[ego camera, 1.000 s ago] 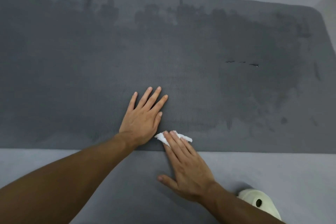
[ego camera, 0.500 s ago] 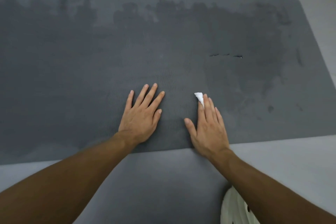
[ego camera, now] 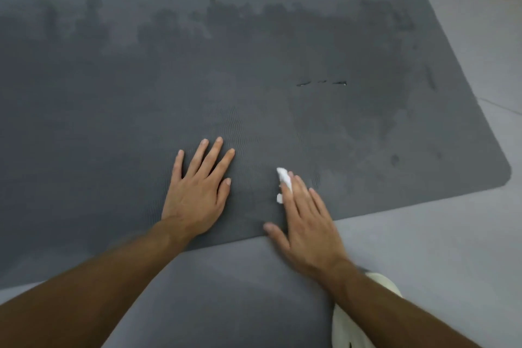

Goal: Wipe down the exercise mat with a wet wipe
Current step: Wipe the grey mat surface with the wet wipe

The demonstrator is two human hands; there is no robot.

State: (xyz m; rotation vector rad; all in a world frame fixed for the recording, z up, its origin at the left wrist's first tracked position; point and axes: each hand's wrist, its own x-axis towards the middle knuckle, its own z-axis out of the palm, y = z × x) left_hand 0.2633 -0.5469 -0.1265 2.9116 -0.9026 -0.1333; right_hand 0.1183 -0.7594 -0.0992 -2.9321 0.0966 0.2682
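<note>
Well into the wipe-down, judging by the damp-looking dark patches (ego camera: 353, 45) across the far band and right end of the exercise mat (ego camera: 113, 99). Lighter and seemingly dry along the near strip and toward the left, so probably the ground left to cover. Three small dark marks (ego camera: 322, 82) right of centre; damage or dirt, cannot tell.

Now to the hands. Left hand (ego camera: 197, 192) flat on the mat close to its near edge, palm down, fingers straight and fanned, gripping nothing, apparently bracing. Right hand (ego camera: 305, 223) just beside it to the right, also flat, straight fingers pressing the wet wipe (ego camera: 283, 178) onto the mat, thumb out along the near edge. Wipe bunched small, poking out white past the fingertips and at the left side of the fingers. Both forearms reaching in from the near side, over what looks like a grey-clad knee (ego camera: 226, 291).
</note>
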